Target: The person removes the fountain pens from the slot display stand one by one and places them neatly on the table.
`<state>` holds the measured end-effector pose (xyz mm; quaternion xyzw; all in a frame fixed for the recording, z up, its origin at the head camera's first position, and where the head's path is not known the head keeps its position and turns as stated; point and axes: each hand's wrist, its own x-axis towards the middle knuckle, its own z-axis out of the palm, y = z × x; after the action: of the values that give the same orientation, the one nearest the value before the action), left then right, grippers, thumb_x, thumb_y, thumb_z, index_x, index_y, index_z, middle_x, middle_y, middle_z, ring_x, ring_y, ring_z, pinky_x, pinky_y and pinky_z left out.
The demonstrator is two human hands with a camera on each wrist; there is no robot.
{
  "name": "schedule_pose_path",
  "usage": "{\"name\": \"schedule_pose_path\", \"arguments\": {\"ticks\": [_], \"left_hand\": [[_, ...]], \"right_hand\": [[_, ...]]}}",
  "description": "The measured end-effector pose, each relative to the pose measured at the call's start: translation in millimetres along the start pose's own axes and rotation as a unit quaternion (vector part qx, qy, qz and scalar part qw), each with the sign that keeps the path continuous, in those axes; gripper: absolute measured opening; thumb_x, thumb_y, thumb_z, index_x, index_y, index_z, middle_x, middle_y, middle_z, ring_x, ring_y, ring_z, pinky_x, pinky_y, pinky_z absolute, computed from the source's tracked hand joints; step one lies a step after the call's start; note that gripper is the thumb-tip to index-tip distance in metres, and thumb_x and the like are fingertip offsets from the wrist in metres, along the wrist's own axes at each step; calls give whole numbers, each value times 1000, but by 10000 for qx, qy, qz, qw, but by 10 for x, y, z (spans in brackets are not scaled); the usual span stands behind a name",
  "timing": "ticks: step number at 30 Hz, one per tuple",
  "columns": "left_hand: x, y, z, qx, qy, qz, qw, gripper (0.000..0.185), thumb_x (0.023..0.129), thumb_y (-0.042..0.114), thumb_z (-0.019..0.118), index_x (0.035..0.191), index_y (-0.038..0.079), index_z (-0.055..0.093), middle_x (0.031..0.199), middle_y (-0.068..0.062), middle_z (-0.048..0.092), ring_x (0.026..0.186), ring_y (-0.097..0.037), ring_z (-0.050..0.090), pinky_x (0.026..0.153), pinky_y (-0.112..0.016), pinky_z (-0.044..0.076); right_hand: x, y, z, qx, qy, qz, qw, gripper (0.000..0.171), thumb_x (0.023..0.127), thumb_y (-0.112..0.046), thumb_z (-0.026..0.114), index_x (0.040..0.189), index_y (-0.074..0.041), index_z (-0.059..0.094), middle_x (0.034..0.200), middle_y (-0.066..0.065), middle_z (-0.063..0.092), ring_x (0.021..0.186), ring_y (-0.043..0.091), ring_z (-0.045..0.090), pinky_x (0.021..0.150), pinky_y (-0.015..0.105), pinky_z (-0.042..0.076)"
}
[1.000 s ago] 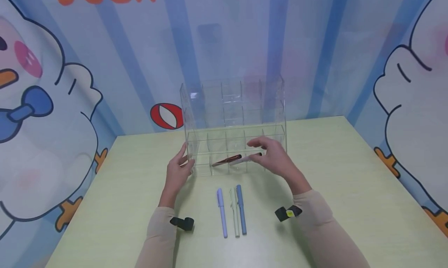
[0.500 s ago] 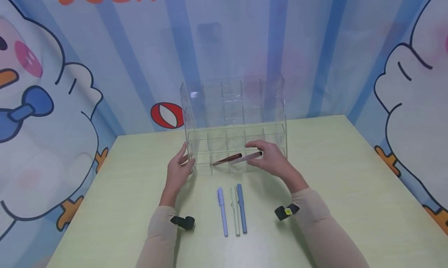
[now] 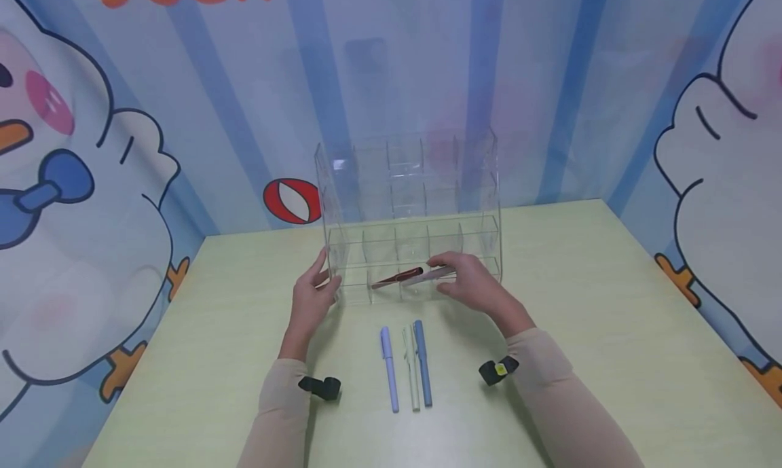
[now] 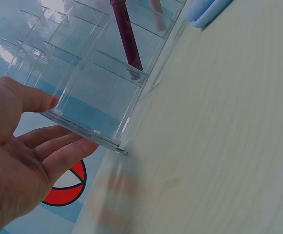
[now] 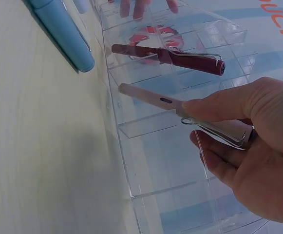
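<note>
From the head camera I see my right hand [image 3: 473, 282] at the front of the clear rack [image 3: 408, 183], thumb and fingers pinching the clip end of the pink pen [image 3: 427, 276]. The pen lies slanted in a front-row slot, its far end pointing left and down toward the table [image 3: 611, 332]. Just to its left the dark red pen [image 3: 397, 278] lies slanted the same way in the neighbouring slot.

The right wrist camera gives me what the head view blurs: the pink pen [image 5: 180, 109] has a wire clip, my thumb [image 5: 229, 105] presses on top of it near that clip, and my other fingers curl under it. Its nose reaches down into the slot. The dark red pen [image 5: 168, 56] sits in the next slot, apart from the pink one, with a divider wall between them.

My left hand [image 3: 311, 298] is at the rack's left front corner. The head view shows it only as a hand against the plastic; the left wrist camera shows the fingers [image 4: 58, 151] fairly straight and spread along the rack's side wall [image 4: 90, 95], with the thumb up against the front face. Nothing is held in it.

On the table nearer me three pens lie side by side: a lilac pen [image 3: 388, 369], a pale green pen [image 3: 411, 369] and a blue pen [image 3: 422, 363], the last two touching.
</note>
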<state>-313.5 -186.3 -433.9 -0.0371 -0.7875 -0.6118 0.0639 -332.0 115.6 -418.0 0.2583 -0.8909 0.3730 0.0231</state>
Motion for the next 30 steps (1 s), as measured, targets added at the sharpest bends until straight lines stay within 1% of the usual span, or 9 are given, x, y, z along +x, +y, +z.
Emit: {"name": "schedule_pose_path", "arguments": {"ticks": [3, 6, 8, 11, 15, 18, 21, 26, 30], "left_hand": [[52, -123, -2, 40, 14, 8, 10000, 61, 89, 15, 57, 140, 35, 30, 134, -16, 40, 108, -30, 52, 79, -41, 48], [109, -254, -2, 129, 74, 38, 9999, 61, 89, 20, 58, 137, 44, 29, 134, -11, 42, 107, -27, 53, 77, -37, 50], [122, -287, 1, 211, 110, 6, 9997, 60, 89, 22, 58, 135, 48, 29, 133, -9, 43, 106, -25, 54, 76, -34, 50], [102, -238, -9, 165, 94, -20, 9998, 61, 89, 20, 58, 137, 44, 30, 134, -10, 42, 108, -26, 53, 76, -35, 50], [36, -91, -13, 31, 36, 19, 10000, 61, 89, 13, 57, 141, 30, 30, 135, -18, 38, 111, -32, 50, 78, -42, 48], [9, -24, -8, -5, 31, 63, 10000, 61, 89, 10, 56, 142, 24, 30, 135, -21, 38, 110, -36, 50, 79, -46, 47], [30, -67, -8, 35, 39, 49, 10000, 61, 89, 12, 56, 142, 28, 29, 134, -19, 39, 108, -33, 52, 78, -44, 48], [97, -238, -2, 207, 108, 54, 9997, 61, 89, 18, 57, 138, 43, 29, 133, -11, 43, 106, -25, 55, 75, -35, 51], [113, -290, 3, 237, 150, 112, 9995, 61, 89, 20, 58, 136, 45, 30, 132, -11, 44, 105, -25, 55, 74, -35, 51]], "right_hand": [[-5, 2, 7, -3, -41, 58, 10000, 39, 80, -3, 64, 118, -5, 58, 116, 5, 57, 111, 22, 49, 89, 39, 42], [-9, -2, 9, -63, 11, 38, 10000, 35, 81, -1, 62, 116, -6, 60, 114, 5, 59, 109, 22, 51, 87, 39, 44], [-12, -15, 5, -69, 59, 20, 10000, 33, 82, -1, 62, 114, -6, 61, 112, 6, 60, 106, 22, 53, 84, 39, 45], [-12, -30, 2, -39, 125, -4, 9999, 29, 83, -1, 61, 112, -5, 63, 109, 7, 61, 102, 22, 55, 82, 40, 46], [-2, -41, 3, 14, 182, -26, 9998, 26, 84, -2, 60, 109, -4, 64, 106, 7, 62, 99, 22, 56, 79, 40, 47], [7, -42, 8, -20, 224, -35, 9997, 25, 84, -2, 60, 108, -4, 64, 105, 7, 63, 98, 21, 57, 79, 40, 47], [11, -38, 13, -30, 237, -38, 9997, 24, 84, -2, 60, 107, -5, 65, 104, 7, 63, 97, 21, 57, 79, 40, 47], [12, -21, 22, -14, 238, -20, 9997, 22, 85, -3, 60, 107, -6, 65, 103, 6, 63, 97, 20, 57, 79, 41, 47], [10, -15, 27, -19, 258, -23, 9997, 22, 85, -4, 60, 107, -6, 65, 103, 5, 63, 97, 20, 56, 79, 39, 47]]}}
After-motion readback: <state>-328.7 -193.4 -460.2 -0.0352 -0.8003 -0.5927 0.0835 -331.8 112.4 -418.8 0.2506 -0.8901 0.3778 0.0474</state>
